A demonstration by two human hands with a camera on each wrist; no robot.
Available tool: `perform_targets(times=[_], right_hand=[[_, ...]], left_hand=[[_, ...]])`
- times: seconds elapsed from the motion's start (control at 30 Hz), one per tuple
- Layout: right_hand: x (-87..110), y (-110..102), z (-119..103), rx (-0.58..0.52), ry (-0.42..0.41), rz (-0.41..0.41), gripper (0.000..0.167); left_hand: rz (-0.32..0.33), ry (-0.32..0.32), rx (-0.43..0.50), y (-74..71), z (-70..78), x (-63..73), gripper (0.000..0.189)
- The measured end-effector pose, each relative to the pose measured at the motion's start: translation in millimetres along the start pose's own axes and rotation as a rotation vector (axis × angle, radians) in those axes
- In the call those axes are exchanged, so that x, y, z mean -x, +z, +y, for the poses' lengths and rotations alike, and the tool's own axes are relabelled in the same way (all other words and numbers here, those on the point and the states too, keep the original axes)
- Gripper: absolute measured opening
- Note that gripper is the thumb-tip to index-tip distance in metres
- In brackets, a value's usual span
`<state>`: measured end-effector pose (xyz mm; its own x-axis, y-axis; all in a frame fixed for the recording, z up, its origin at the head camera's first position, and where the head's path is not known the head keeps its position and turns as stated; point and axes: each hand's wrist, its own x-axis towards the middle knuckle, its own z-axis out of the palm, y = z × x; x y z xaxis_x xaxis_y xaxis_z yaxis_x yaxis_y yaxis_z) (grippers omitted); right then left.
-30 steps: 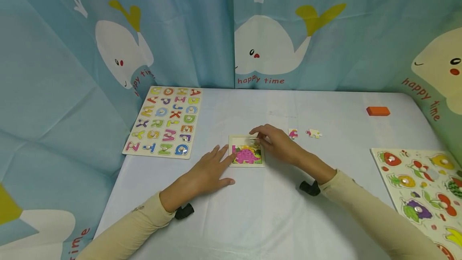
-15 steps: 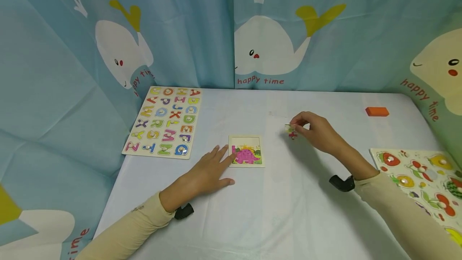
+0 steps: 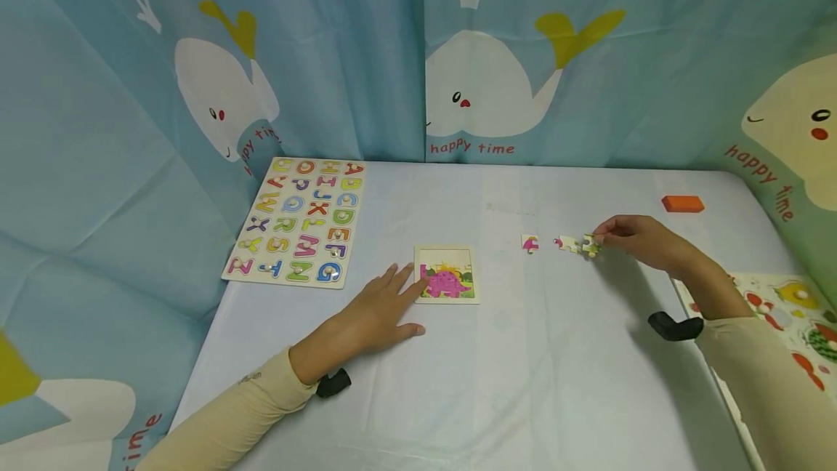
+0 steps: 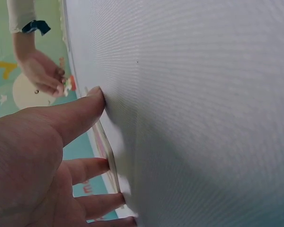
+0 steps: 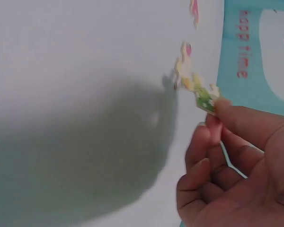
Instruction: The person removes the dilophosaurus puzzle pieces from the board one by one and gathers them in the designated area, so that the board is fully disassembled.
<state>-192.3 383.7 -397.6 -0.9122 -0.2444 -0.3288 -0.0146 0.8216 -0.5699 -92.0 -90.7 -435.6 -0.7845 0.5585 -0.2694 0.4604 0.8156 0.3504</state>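
"Head view first: what lies nearest?"

"Two beige sleeves (image 3: 242,413), the right one crossing in front of the fruit puzzle board (image 3: 814,311). A black strap (image 3: 334,383) sits at the left wrist."

"And the left hand (image 3: 375,311)?"

"Flat on the white-covered desk (image 3: 510,369), fingers spread, its grip wide and holding nothing. The index fingertip laps over the left edge of the dinosaur jigsaw tray (image 3: 445,256)."

"What shows inside that tray?"

"A pink dinosaur with green and yellow around it fills the lower part; a pale strip of base runs along the top."

"Now the right hand (image 3: 654,242)."

"Well apart from the tray, off to its right. Its grip is pinched tight, thumb and forefinger on a green-and-yellow jigsaw piece (image 3: 591,246). The right wrist view shows the other fingers curled in."

"Does that piece touch anything else?"

"I can't tell. It is just beside a pale piece with a pink knob (image 3: 567,244); a pink-and-white piece (image 3: 529,244) lies farther left, nearer the tray."

"And beyond?"

"The alphabet board (image 3: 300,224) lies on the left, every row filled with coloured letters. An orange block (image 3: 683,203) lies far right, and behind the desk hangs a blue whale-print curtain (image 3: 366,57)."
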Motion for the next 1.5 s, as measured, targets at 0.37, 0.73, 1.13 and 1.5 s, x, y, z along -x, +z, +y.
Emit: perform_targets(times=[0.37, 0.73, 1.13, 1.5], right_hand=[[-5.5, -13, 23, 0.087, 0.073, -0.077, 0.036], [-11.2, -2, 25, 0.155, 0.088, 0.034, 0.036], [-22.6, 29, -37, 0.162, 0.099, 0.072, 0.048], [-38.8, 94, -131, 0.089, -0.213, 0.048, 0.035]], left_hand=[[0.017, 0.020, 0.004, 1.5, -1.9, -0.3, 0.081], [0.008, 0.007, -0.009, 1.9, -1.3, -1.8, 0.082], [0.006, -0.007, -0.012, 0.0, 0.7, -1.2, 0.082], [0.005, -0.009, 0.009, -0.8, 1.7, -1.0, 0.081]])
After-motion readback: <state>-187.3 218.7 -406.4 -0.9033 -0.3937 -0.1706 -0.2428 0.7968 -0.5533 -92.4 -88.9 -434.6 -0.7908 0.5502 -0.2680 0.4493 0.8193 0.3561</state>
